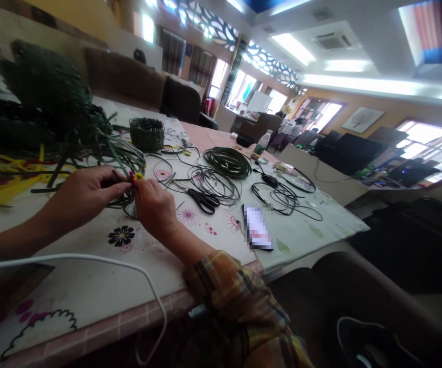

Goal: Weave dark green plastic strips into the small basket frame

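From the head view, the person sat bent to close work at a table spread with a white floral tablecloth (109,283); the left hand (90,193) came in with thumb and fingers drawn to a narrow pinch on a small yellow-and-magenta piece (138,177); the right hand (155,207), its wrist running back into a plaid sleeve (239,296), was curled tightly on the same piece, so that it sat between the two sets of fingertips (the fingers covered most of it, and I could not make out its shape); a dark green strip (119,157) slanted up from near the left fingers.

Yellow strips (8,194) lay beyond the left forearm, near a large dark green woven mass (48,84), blurred at its edges; past the hands stood a round dark green basket (146,136); to the right of it lay a thick coil of green strip (226,162); black-handled scissors (205,201) rested beside loops of thin dark cord (231,191); further right were a smartphone (257,227) and a plastic bottle (262,143); a white cable (90,257) crossed in front of the forearms.
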Action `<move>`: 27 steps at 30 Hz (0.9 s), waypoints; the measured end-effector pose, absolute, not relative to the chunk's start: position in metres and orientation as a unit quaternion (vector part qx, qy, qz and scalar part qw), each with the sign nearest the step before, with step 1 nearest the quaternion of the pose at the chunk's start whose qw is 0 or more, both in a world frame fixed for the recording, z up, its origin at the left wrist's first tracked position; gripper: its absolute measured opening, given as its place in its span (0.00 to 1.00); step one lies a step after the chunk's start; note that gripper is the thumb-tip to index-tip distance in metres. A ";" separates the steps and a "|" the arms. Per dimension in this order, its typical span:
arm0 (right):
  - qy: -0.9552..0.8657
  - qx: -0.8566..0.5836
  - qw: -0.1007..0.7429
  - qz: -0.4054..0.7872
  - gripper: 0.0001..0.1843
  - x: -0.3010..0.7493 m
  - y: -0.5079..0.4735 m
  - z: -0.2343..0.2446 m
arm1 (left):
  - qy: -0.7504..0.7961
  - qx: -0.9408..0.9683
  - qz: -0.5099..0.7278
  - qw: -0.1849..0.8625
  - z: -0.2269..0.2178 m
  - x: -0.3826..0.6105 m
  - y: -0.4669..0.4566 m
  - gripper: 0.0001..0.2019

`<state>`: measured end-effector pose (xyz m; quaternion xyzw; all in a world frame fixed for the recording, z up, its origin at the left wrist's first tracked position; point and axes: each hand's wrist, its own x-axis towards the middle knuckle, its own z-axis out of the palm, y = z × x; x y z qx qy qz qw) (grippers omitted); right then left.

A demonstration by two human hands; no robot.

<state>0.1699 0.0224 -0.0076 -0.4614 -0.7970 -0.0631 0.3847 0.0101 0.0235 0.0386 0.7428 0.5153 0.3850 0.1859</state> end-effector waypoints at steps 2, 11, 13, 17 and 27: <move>-0.801 -0.467 0.367 -0.078 0.12 0.168 0.023 -0.008 | 0.509 0.753 0.380 0.174 0.037 0.010 0.024 0.19; -0.817 -0.459 0.343 -0.068 0.12 0.168 0.034 -0.011 | 0.551 0.725 0.372 0.182 0.040 0.016 0.024 0.22; -0.813 -0.455 0.360 -0.052 0.09 0.169 0.037 -0.014 | 0.551 0.721 0.373 0.193 0.039 0.015 0.024 0.22; -0.802 -0.427 0.418 -0.019 0.06 0.175 0.042 -0.019 | 0.552 0.704 0.388 0.220 0.036 0.010 0.027 0.24; -0.808 -0.442 0.386 -0.043 0.07 0.172 0.039 -0.018 | 0.529 0.720 0.408 0.189 0.035 0.011 0.025 0.21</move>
